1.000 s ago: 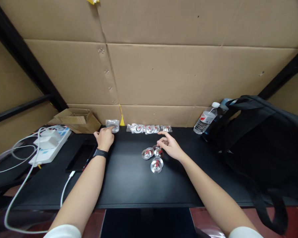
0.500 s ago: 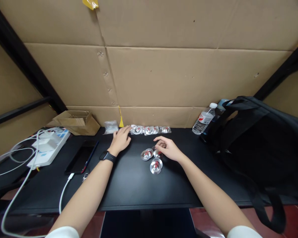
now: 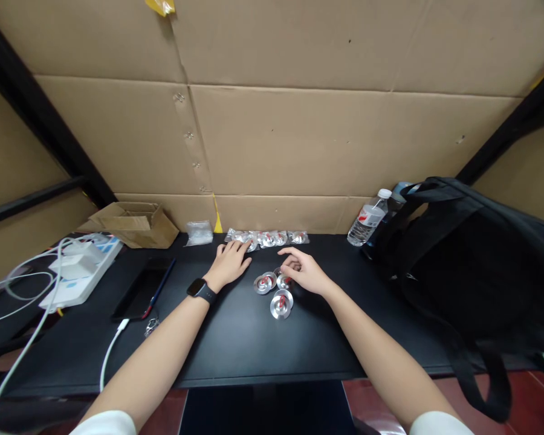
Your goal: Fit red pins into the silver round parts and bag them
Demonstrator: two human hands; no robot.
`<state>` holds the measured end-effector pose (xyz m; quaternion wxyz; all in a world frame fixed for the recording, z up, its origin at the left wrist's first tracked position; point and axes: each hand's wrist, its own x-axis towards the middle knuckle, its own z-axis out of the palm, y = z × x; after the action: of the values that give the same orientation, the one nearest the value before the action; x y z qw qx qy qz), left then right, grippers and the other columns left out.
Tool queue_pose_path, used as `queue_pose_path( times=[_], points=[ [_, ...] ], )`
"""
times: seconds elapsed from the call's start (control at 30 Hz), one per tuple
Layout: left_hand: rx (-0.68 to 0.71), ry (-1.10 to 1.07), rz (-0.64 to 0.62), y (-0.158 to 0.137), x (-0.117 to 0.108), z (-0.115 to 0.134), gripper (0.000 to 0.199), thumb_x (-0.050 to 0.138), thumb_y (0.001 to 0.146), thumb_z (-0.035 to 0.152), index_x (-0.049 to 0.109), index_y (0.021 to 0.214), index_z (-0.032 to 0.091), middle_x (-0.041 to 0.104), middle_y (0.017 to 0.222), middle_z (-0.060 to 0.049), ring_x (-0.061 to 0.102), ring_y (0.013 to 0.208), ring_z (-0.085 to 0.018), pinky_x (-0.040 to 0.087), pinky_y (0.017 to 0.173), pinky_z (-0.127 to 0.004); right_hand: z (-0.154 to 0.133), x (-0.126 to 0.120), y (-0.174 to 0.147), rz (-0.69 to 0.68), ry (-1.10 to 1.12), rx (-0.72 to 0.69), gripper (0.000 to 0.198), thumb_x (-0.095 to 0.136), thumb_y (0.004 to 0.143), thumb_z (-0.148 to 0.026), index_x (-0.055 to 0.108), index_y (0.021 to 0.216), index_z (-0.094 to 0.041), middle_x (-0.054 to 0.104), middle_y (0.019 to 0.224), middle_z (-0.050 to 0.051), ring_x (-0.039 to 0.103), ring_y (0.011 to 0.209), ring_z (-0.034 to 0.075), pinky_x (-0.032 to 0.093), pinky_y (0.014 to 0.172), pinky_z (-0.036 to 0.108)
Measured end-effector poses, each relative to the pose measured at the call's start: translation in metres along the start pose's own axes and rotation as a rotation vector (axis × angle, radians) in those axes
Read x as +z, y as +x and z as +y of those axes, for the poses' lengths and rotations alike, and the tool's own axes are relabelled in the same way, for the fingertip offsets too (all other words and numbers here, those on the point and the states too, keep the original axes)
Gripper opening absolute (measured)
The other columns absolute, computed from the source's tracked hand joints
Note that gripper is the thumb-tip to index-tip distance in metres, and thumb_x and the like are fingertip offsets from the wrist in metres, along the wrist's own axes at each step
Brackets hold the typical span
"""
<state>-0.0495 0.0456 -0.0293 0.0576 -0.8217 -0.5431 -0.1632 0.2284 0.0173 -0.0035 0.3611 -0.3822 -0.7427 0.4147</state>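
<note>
My left hand (image 3: 229,264), with a black watch on its wrist, lies palm down with fingers spread. Its fingertips reach the near side of a row of small silver finger cymbals in clear bags (image 3: 266,239) along the cardboard wall. Loose finger cymbals (image 3: 281,304) with red loops lie in a small group on the black table, some overlapping. Over the far right of this group hovers my right hand (image 3: 306,273), index finger stretched out and the other fingers loosely bent. Its fingers partly cover a cymbal; I see nothing held in them.
A clear plastic packet (image 3: 199,233) and an open cardboard box (image 3: 138,225) stand at the back left. Nearer are a dark tablet (image 3: 140,287), a white power strip (image 3: 79,284) and cables. On the right are a water bottle (image 3: 369,219) and a black backpack (image 3: 471,272).
My left hand has moved right and slightly nearer, uncovering more bagged cymbals at the row's left end. My right hand stays over the loose cymbals. The whole view has shifted slightly.
</note>
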Motion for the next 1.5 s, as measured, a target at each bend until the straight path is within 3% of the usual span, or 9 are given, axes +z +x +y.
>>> queue_pose_path(
  times=[0.27,0.4,0.53,0.67,0.87,0.97,1.1,1.33,1.5],
  points=[
    [0.013,-0.05,0.014,-0.003,-0.007,-0.004,0.038,0.057,0.096,0.039,0.058,0.132,0.025,0.067,0.128,-0.012,0.056,0.121,-0.032,0.031,0.099,-0.048,0.002,-0.001,0.0,-0.019,0.02,-0.002,0.039,0.067,0.086,-0.031,0.058,0.123,-0.023,0.072,0.085,0.001,0.064,0.06,0.013,0.049,0.056,0.024],
    [0.046,-0.04,0.037,-0.003,-0.009,-0.001,0.03,0.05,0.101,0.034,0.062,0.127,0.027,0.069,0.125,-0.01,0.061,0.113,-0.028,0.031,0.093,-0.043,0.003,-0.001,0.0,-0.016,0.003,-0.017,0.037,0.066,0.087,-0.029,0.058,0.123,-0.023,0.072,0.085,0.002,0.065,0.061,0.013,0.05,0.058,0.023],
    [0.039,-0.058,0.132,-0.001,-0.014,-0.001,0.03,0.041,0.106,0.029,0.068,0.117,0.026,0.072,0.119,-0.008,0.063,0.109,-0.025,0.03,0.089,-0.04,0.003,-0.002,0.0,-0.021,0.002,-0.024,0.038,0.066,0.087,-0.029,0.058,0.123,-0.022,0.072,0.085,0.002,0.065,0.063,0.013,0.05,0.058,0.023],
    [-0.019,-0.082,0.256,0.0,-0.022,0.002,0.027,0.044,0.104,0.03,0.071,0.105,0.023,0.074,0.109,-0.009,0.063,0.104,-0.026,0.029,0.088,-0.041,0.003,-0.003,-0.001,-0.026,0.003,-0.017,0.036,0.065,0.087,-0.029,0.059,0.122,-0.021,0.071,0.085,0.002,0.065,0.063,0.013,0.051,0.058,0.024],
    [-0.031,-0.272,0.392,-0.006,-0.039,0.033,0.024,0.05,0.104,0.032,0.072,0.101,0.024,0.075,0.108,-0.004,0.065,0.103,-0.022,0.028,0.086,-0.04,-0.002,-0.003,0.0,0.053,-0.009,-0.048,0.036,0.067,0.087,-0.033,0.062,0.121,-0.023,0.067,0.1,0.004,0.063,0.07,0.013,0.049,0.059,0.024],
    [0.03,-0.36,0.361,-0.01,-0.044,0.055,0.024,0.05,0.104,0.033,0.072,0.099,0.025,0.076,0.104,-0.002,0.065,0.1,-0.02,0.028,0.086,-0.04,-0.007,-0.005,0.001,0.121,-0.07,-0.119,0.039,0.072,0.085,-0.037,0.065,0.121,-0.024,0.062,0.107,0.006,0.06,0.076,0.014,0.048,0.059,0.025],
    [0.095,-0.436,0.289,-0.013,-0.044,0.072,0.024,0.051,0.103,0.033,0.073,0.099,0.025,0.076,0.103,-0.002,0.065,0.099,-0.019,0.028,0.086,-0.04,-0.013,-0.007,-0.001,0.13,-0.209,-0.231,0.028,0.076,0.084,-0.04,0.075,0.108,-0.024,0.061,0.094,0.004,0.056,0.08,0.016,0.047,0.07,0.028],
    [0.045,-0.533,0.247,-0.014,-0.039,0.077,0.026,0.051,0.102,0.039,0.073,0.106,0.026,0.076,0.106,-0.004,0.066,0.1,-0.021,0.032,0.092,-0.04,-0.015,-0.005,-0.003,0.096,-0.163,-0.155,0.026,0.068,0.09,-0.045,0.077,0.093,-0.021,0.066,0.08,0.004,0.052,0.063,0.014,0.042,0.058,0.027],
    [0.005,-0.744,0.15,-0.011,-0.037,0.065,0.039,0.072,0.088,0.04,0.065,0.124,0.025,0.076,0.109,-0.004,0.068,0.103,-0.023,0.04,0.098,-0.04,-0.011,-0.008,0.0,0.175,-0.133,-0.088,0.028,0.069,0.088,-0.046,0.078,0.091,-0.019,0.075,0.083,0.006,0.056,0.063,0.016,0.046,0.061,0.03]
  ],
)
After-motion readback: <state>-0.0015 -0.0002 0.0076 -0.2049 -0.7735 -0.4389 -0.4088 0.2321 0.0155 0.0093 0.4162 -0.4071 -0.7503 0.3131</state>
